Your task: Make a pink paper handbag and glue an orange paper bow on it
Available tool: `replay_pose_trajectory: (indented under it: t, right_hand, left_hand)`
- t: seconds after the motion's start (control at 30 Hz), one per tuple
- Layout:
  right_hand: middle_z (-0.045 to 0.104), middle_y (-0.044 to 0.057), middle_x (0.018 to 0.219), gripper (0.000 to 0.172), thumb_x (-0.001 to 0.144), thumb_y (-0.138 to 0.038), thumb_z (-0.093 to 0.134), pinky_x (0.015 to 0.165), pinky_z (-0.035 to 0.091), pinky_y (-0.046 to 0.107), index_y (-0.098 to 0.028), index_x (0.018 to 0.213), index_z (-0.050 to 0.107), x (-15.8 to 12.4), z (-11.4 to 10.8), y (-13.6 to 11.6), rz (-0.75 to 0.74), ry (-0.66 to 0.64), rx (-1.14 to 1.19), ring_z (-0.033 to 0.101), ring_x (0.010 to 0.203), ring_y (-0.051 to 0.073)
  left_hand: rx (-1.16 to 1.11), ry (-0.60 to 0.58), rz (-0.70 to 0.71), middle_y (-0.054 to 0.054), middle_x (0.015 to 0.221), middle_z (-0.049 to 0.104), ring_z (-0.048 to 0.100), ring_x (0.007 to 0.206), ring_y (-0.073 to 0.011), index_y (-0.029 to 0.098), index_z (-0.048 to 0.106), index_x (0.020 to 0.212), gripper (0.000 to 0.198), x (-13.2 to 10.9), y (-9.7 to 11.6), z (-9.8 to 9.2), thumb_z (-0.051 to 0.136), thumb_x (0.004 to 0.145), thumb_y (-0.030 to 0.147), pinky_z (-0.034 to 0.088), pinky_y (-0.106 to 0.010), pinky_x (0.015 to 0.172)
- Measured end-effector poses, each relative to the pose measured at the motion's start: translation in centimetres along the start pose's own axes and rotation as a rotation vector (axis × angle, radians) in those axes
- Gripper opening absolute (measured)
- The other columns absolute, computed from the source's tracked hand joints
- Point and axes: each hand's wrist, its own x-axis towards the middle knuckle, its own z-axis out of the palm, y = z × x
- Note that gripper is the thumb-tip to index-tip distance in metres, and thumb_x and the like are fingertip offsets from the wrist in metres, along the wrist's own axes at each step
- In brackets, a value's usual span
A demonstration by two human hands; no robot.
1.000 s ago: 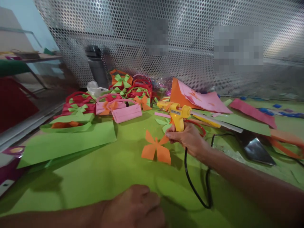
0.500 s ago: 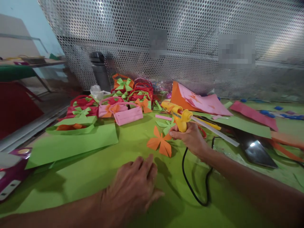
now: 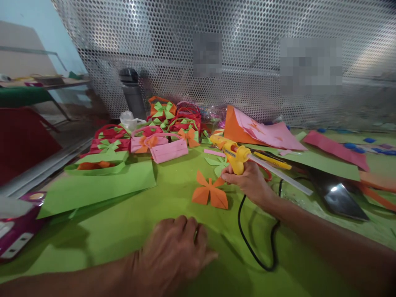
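My right hand (image 3: 249,181) grips the handle of a yellow glue gun (image 3: 232,153), nozzle pointing left and a clear glue stick jutting out behind to the right. Its black cord (image 3: 254,247) loops down over the green table cover. Just left of that hand lies an orange paper bow (image 3: 210,192). My left hand (image 3: 173,253) rests low in the middle on the green paper, knuckles up, fingers curled and blurred; nothing shows in it.
A pile of small paper bags (image 3: 148,136) in red, pink and green sits at the back left, a big green sheet (image 3: 95,185) in front of it. Pink and orange sheets (image 3: 262,132), a dark bottle (image 3: 132,93) and a perforated metal screen (image 3: 216,62) stand behind.
My left hand came up onto the table from the lower edge and drew back slightly, fingers curling. The right hand tilted the glue gun's nozzle down to the left.
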Motion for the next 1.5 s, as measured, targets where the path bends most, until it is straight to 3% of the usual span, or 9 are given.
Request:
replay_pose_trajectory:
  t: [0.17, 0.53, 0.7, 0.87, 1.07, 1.2, 1.33, 1.4, 1.5]
  right_hand:
    - [0.056, -0.002, 0.06, 0.014, 0.063, -0.022, 0.064, 0.056, 0.039, 0.028, -0.018, 0.055, 0.053, -0.2, 0.0, 0.0, -0.009, -0.018, 0.001, 0.049, 0.057, 0.012]
    - [0.056, -0.002, 0.06, 0.012, 0.059, -0.022, 0.067, 0.057, 0.042, 0.028, -0.018, 0.056, 0.055, 0.3, -0.2, 0.2, -0.021, 0.103, 0.114, 0.051, 0.058, 0.013]
    - [0.057, -0.001, 0.061, 0.017, 0.059, -0.026, 0.068, 0.054, 0.043, 0.027, -0.018, 0.055, 0.053, 0.7, -1.1, -0.5, -0.05, 0.228, 0.189, 0.053, 0.058, 0.013]
    - [0.061, 0.001, 0.066, 0.02, 0.057, -0.029, 0.072, 0.052, 0.046, 0.027, -0.018, 0.059, 0.055, 0.8, -2.0, -1.6, -0.028, 0.292, 0.273, 0.054, 0.056, 0.012]
    - [0.057, -0.002, 0.062, 0.024, 0.052, -0.026, 0.073, 0.053, 0.047, 0.024, -0.019, 0.058, 0.052, -0.1, -1.4, -2.1, 0.09, 0.126, 0.415, 0.053, 0.053, 0.01]
    - [0.057, -0.002, 0.059, 0.019, 0.053, -0.024, 0.071, 0.049, 0.047, 0.026, -0.017, 0.059, 0.054, -0.8, -0.4, -1.7, 0.156, -0.033, 0.348, 0.052, 0.05, 0.01]
    - [0.057, -0.003, 0.055, 0.012, 0.053, -0.019, 0.068, 0.051, 0.044, 0.025, -0.016, 0.054, 0.057, -1.0, 0.3, -1.1, 0.147, -0.124, 0.197, 0.051, 0.051, 0.011]
    - [0.056, -0.004, 0.052, 0.009, 0.053, -0.017, 0.068, 0.051, 0.04, 0.024, -0.017, 0.053, 0.059, -0.8, 0.4, -0.9, 0.125, -0.122, 0.107, 0.049, 0.051, 0.01]
    - [0.056, -0.004, 0.052, 0.008, 0.054, -0.017, 0.067, 0.052, 0.037, 0.024, -0.017, 0.052, 0.06, -0.6, 0.6, -0.6, 0.11, -0.073, 0.014, 0.048, 0.053, 0.01]
  left_hand:
    - [0.046, -0.017, -0.057, -0.018, 0.105, 0.061, 0.062, 0.066, -0.0239, 0.014, 0.064, 0.09, 0.031, 0.3, -0.5, -0.1, 0.051, 0.081, 0.041, 0.051, -0.036, 0.048]
    - [0.043, -0.071, 0.037, -0.012, 0.09, 0.065, 0.061, 0.069, -0.0209, 0.017, 0.066, 0.088, 0.021, 0.0, -0.3, 0.2, 0.056, 0.08, 0.034, 0.05, -0.029, 0.05]
    - [0.085, -0.171, -0.189, -0.018, 0.091, 0.064, 0.061, 0.057, -0.0228, 0.011, 0.064, 0.096, 0.042, 0.6, -0.8, -0.5, 0.054, 0.078, 0.047, 0.047, -0.031, 0.043]
    - [0.323, -0.072, -0.306, -0.015, 0.072, 0.064, 0.056, 0.046, -0.0195, 0.008, 0.065, 0.08, 0.028, 1.0, -3.0, -1.1, 0.045, 0.085, 0.027, 0.032, -0.024, 0.035]
    - [0.439, 0.233, -0.272, -0.005, 0.052, 0.053, 0.055, 0.052, -0.0218, 0.016, 0.057, 0.063, 0.023, 0.2, -3.8, -2.4, 0.042, 0.08, 0.009, 0.031, -0.026, 0.04]
    - [0.377, 0.39, -0.161, -0.003, 0.055, 0.052, 0.051, 0.054, -0.0199, 0.018, 0.055, 0.067, 0.023, -0.4, -3.1, -2.4, 0.04, 0.075, 0.001, 0.034, -0.029, 0.044]
    - [0.2, 0.299, -0.042, -0.004, 0.069, 0.058, 0.052, 0.059, -0.0187, 0.017, 0.057, 0.077, 0.02, -0.3, -2.0, -1.6, 0.042, 0.075, 0.003, 0.037, -0.029, 0.046]
    - [0.155, 0.195, -0.014, -0.004, 0.074, 0.059, 0.055, 0.062, -0.019, 0.016, 0.058, 0.078, 0.019, 0.0, -1.7, -1.1, 0.044, 0.075, 0.003, 0.038, -0.029, 0.046]
    - [0.137, 0.171, 0.0, -0.005, 0.078, 0.061, 0.056, 0.063, -0.0188, 0.015, 0.059, 0.082, 0.015, 0.3, -1.6, -0.3, 0.045, 0.08, 0.008, 0.039, -0.03, 0.048]
